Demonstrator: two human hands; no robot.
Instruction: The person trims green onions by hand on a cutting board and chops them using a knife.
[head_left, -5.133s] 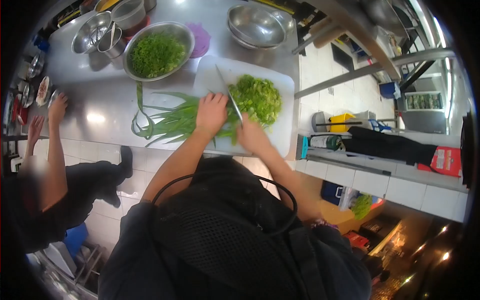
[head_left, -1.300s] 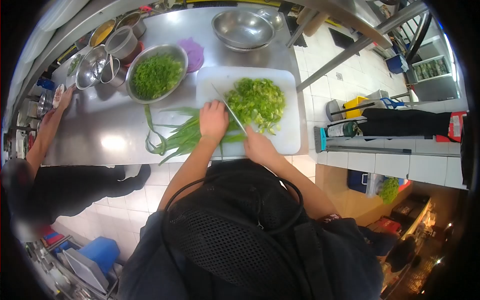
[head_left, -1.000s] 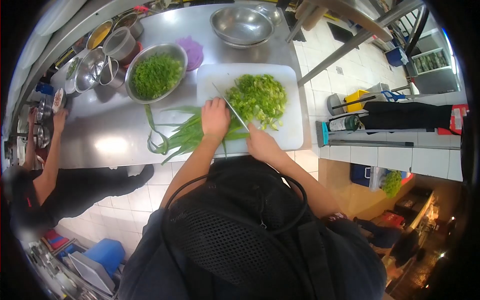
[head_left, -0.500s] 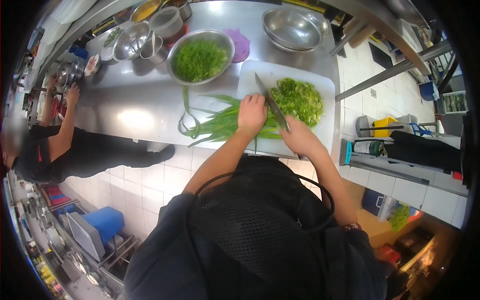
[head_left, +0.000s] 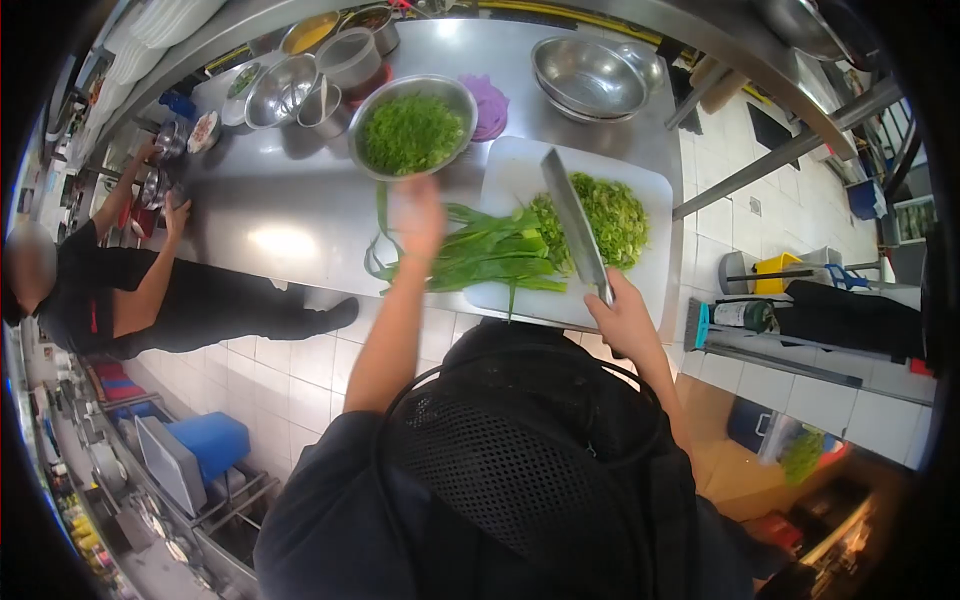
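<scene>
My right hand [head_left: 622,312] grips a large kitchen knife [head_left: 574,215] by its handle, the blade pointing away from me over the white cutting board [head_left: 505,165]. Chopped greens [head_left: 612,218] lie heaped on the board, beside and partly behind the blade. Long green onion leaves [head_left: 480,250] stretch from the board over its left edge onto the steel table. My left hand [head_left: 418,215], smeared by motion, is above the leaf ends, just below a steel bowl [head_left: 472,128] of finely cut greens [head_left: 410,135]. Whether its fingers hold anything cannot be made out.
Purple cloth-like pieces [head_left: 487,108] lie beside the greens bowl. Stacked steel bowls [head_left: 590,78] stand at the back right of the steel table [head_left: 235,200]. More bowls and a clear tub [head_left: 348,62] are at the back left. Another person [head_left: 120,270] works at the left end.
My left hand has left the leaves beside the knife and moved left toward the greens bowl. The knife has shifted right and nearer me, off the leaves' cut ends.
</scene>
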